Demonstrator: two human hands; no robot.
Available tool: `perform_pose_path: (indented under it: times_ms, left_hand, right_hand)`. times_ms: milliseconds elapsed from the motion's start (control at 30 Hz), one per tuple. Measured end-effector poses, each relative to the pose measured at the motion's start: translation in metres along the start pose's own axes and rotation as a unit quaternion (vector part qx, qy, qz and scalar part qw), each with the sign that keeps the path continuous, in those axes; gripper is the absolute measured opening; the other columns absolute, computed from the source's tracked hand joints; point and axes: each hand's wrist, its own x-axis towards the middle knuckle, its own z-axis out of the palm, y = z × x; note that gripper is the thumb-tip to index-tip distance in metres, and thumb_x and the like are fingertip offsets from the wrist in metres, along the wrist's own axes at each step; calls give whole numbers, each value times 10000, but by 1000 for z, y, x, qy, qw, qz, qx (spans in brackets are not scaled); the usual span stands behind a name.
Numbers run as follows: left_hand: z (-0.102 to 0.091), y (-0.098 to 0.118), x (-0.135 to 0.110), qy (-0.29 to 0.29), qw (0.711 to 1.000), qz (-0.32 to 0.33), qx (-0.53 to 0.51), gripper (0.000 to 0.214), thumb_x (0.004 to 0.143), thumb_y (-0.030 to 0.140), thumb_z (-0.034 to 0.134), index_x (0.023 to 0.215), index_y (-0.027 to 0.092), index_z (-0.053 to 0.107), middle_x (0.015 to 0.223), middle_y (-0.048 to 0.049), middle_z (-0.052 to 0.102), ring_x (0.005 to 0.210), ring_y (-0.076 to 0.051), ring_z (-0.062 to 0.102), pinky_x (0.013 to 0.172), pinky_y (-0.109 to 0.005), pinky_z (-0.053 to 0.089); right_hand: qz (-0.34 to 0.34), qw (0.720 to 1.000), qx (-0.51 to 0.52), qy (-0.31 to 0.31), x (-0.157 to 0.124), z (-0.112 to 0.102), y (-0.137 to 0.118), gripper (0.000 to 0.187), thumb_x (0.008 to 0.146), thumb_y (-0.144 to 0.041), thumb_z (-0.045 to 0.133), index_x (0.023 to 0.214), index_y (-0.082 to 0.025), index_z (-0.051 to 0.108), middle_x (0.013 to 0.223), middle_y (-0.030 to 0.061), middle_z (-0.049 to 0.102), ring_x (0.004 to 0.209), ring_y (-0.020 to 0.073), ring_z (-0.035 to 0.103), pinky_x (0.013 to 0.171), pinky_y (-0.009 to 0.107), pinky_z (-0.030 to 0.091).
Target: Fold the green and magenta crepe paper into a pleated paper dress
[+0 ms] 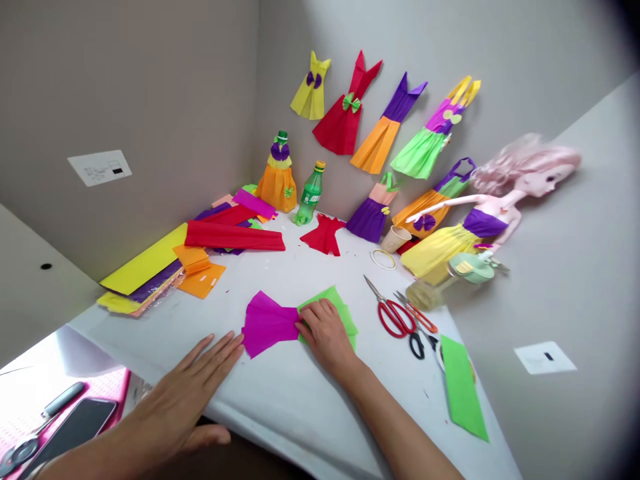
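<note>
A magenta crepe paper piece [270, 325], pleated and fanned out toward the left, lies on the white table. Its narrow end meets a green crepe paper piece [340, 310] that spreads to the right. My right hand [325, 333] rests over the green paper, thumb and bent fingers closed at the narrow join; the hand covers part of the green piece. With fingers stretched out flat, my left hand [200, 377] touches the magenta paper's left edge by its fingertips and holds nothing.
Scissors with red handles [395, 317] and a smaller pair [417, 310] lie right, near a green strip [464, 387]. Paper sheets [145, 260] are piled left. Behind stand bottles [311, 193] and a doll [480, 220]; paper dresses [345, 113] hang on the wall.
</note>
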Motion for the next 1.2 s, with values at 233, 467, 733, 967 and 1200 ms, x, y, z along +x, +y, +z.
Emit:
perform_pose_path:
  times_ms: [233,467,733,967,1200]
  left_hand:
    - [-21,1,48,25,999,-26,-37,818,1005,571,486,1632,265,58,1650,-83,313,1488,-296,358,1200,-450,338]
    - [20,16,103,-26,997,-22,-75,1051,927,676,548,1618,208,-90,1654,-176,247,1506,-333,304,1217,-467,291]
    - [28,-1,85,-25,998,-62,-2,1075,905,737,514,1624,153,-31,1652,-184,251,1514,-318,293,1210,-465,274]
    - [22,-23,50,11,993,-106,42,941,962,708,416,1630,149,60,1638,-164,302,1495,-315,341,1208,-475,264]
    - [-25,-48,80,-17,982,-150,-111,556,978,603,457,1408,269,567,1450,-72,597,1349,-292,526,1206,-500,272]
  right_hand:
    - [1,1000,-17,4,0,2,-1,141,1004,-223,574,868,-202,606,874,40,617,837,209,541,925,392,452]
    - [3,1000,-23,-4,0,2,0,97,991,-229,603,901,-199,620,912,47,639,875,212,558,962,387,432]
    - [3,999,-6,-31,0,1,2,92,1000,-219,585,920,-190,621,940,54,645,886,206,544,956,379,418]
    - [8,1000,-4,-28,0,2,1,127,1010,-232,566,898,-199,615,911,51,618,871,214,522,927,381,415]
    - [6,1000,14,-13,2,-2,-2,172,1026,-195,518,885,-191,617,877,42,616,827,199,522,906,373,421]
